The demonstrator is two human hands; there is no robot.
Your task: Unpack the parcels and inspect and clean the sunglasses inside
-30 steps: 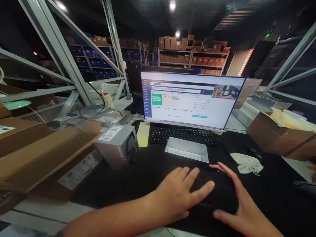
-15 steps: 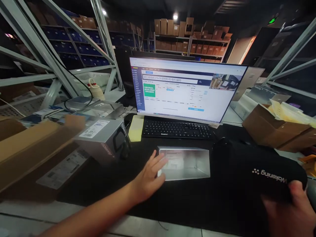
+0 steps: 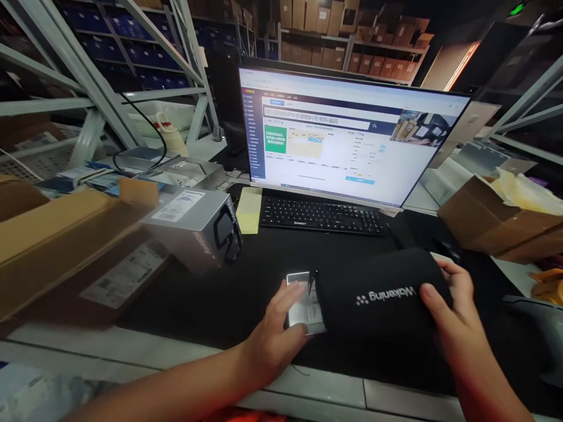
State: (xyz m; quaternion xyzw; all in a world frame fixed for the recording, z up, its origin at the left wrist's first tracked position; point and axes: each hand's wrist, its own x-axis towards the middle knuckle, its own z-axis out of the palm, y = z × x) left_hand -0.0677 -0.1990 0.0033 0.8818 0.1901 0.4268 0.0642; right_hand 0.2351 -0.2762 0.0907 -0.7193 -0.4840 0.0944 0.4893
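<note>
My right hand (image 3: pixel 453 305) grips the right end of a black soft case (image 3: pixel 378 293) with "Wakening" printed in white, upside down to me. The case lies over the right part of an open silver box (image 3: pixel 305 305), so that much of the box is hidden. I cannot tell whether the case rests on the rim or dips inside. A dark pull tab or cord (image 3: pixel 312 281) sticks out at the case's left end. With fingers and thumb, my left hand (image 3: pixel 279 328) holds the left end of the silver box on the black mat (image 3: pixel 220 305).
A grey printed box (image 3: pixel 189 228) stands at the left beside a long brown carton (image 3: pixel 57 234). Behind are a keyboard (image 3: pixel 323 217) and a monitor (image 3: pixel 329 140). A yellow pad (image 3: pixel 249 211) lies left of the keyboard. An open carton (image 3: pixel 497 217) stands at the right.
My right hand has brought the black case leftward from the right side to over the silver box. My left hand stays at the box's left end. The view has tilted down.
</note>
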